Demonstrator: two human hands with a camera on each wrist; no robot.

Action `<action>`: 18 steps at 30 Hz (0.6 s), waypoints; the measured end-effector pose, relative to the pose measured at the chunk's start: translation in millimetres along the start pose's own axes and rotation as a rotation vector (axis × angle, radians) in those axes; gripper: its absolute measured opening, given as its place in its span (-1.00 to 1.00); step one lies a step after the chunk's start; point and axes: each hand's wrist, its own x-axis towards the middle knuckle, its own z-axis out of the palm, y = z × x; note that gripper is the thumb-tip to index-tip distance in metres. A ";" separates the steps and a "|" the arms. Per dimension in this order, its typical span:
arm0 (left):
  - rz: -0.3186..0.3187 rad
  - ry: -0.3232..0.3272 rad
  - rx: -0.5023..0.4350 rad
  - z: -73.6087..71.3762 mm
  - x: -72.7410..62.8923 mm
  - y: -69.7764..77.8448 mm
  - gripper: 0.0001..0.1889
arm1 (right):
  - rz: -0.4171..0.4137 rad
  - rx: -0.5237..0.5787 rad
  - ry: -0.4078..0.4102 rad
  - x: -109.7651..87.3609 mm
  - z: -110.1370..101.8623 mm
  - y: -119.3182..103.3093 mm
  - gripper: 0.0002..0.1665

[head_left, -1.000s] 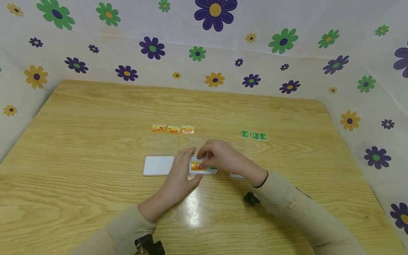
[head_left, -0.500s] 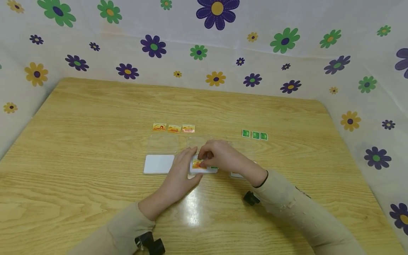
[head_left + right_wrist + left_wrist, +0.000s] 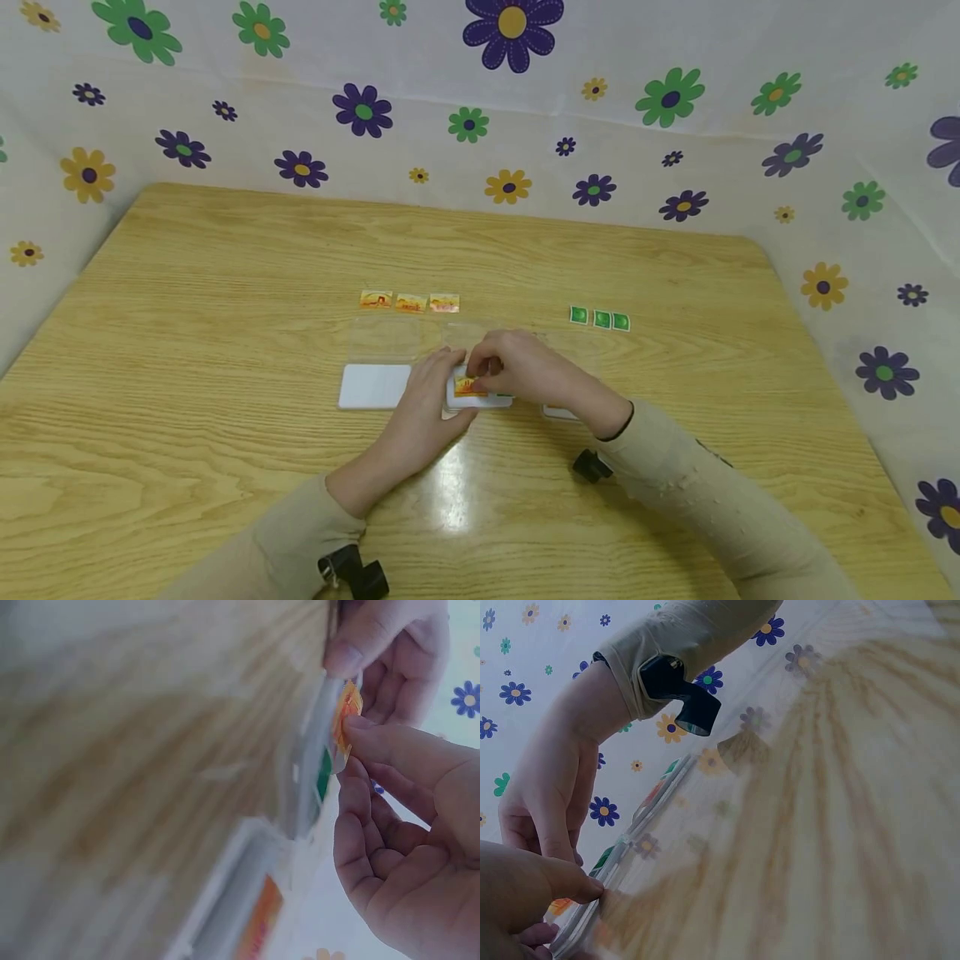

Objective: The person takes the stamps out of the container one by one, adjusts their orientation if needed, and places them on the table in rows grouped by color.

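Note:
In the head view, my left hand [image 3: 426,402] holds the left end of the middle white case [image 3: 459,403], thumb at the near edge and fingers toward the far side. An orange picture stamp [image 3: 467,387] is pinched by my right hand [image 3: 525,367] right over this case. The right wrist view shows the bent orange stamp [image 3: 346,712] with a thumb on its face, its near edge at the case. A green stamp [image 3: 325,771] lies on the case beside it, mostly hidden in the head view by my right hand.
Another white case [image 3: 375,387] lies to the left; a third [image 3: 558,412], partly under my right wrist, bears an orange stamp [image 3: 261,919]. Clear plastic covers [image 3: 384,337] lie behind them. Farther back are three orange stamps [image 3: 410,303] and three green stamps [image 3: 602,319].
The pinched orange stamp has shifted slightly away from me over the middle case. Both hands stay almost in place.

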 end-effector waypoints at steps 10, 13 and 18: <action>0.006 0.025 -0.001 1.5 0.8 -2.4 -0.30 | 0.091 0.005 0.044 -0.5 -25.0 2.4 -0.94; 0.006 0.033 -0.004 1.3 0.7 -2.4 -0.30 | 0.119 -0.005 0.071 6.1 -34.2 6.8 -0.92; 0.003 0.039 -0.009 1.7 0.3 -2.1 -0.30 | 0.134 -0.019 0.115 24.0 -45.0 15.0 -0.91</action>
